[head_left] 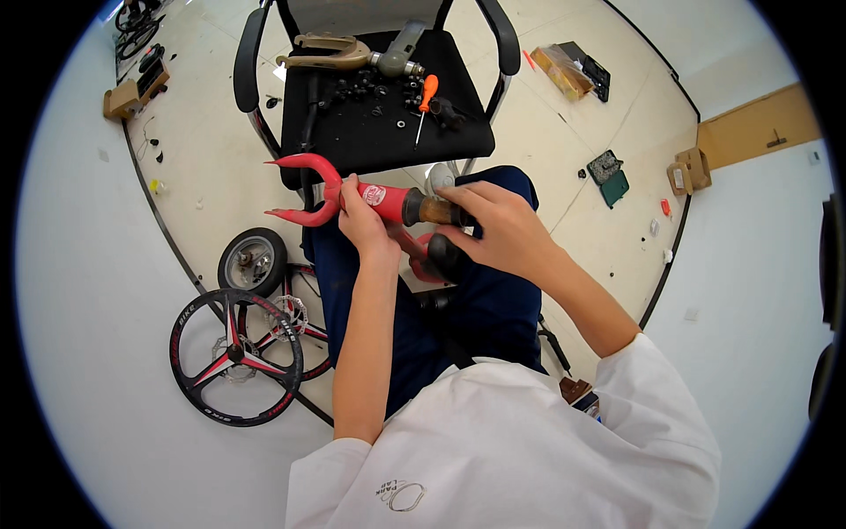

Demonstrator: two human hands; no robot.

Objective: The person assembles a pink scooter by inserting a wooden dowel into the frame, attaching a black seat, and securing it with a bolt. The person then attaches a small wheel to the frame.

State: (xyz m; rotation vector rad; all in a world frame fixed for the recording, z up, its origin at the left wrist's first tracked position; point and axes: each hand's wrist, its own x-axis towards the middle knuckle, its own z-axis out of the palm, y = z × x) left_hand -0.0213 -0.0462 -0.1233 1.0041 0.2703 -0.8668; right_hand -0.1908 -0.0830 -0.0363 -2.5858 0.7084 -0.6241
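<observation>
Above my lap, a red two-pronged fork (388, 201) lies sideways, its prongs pointing left. My left hand (363, 219) is closed around it just behind the prongs. A black collar and a brownish, greasy-looking tube (435, 211) form its right end. There my right hand (502, 225) grips the dark tip between thumb and fingers; the fingertips partly hide it. Below the fork, another red part with a rounded black end (448, 257) sits between my legs, partly covered.
Ahead, a black chair (388, 150) bears a tan fork (339, 55), a grey part (402, 51), an orange screwdriver (428, 94) and several small black parts. Three-spoked wheels (235, 354) and a small tyred wheel (253, 262) lie left. A green case (614, 187) and boxes (692, 169) lie right.
</observation>
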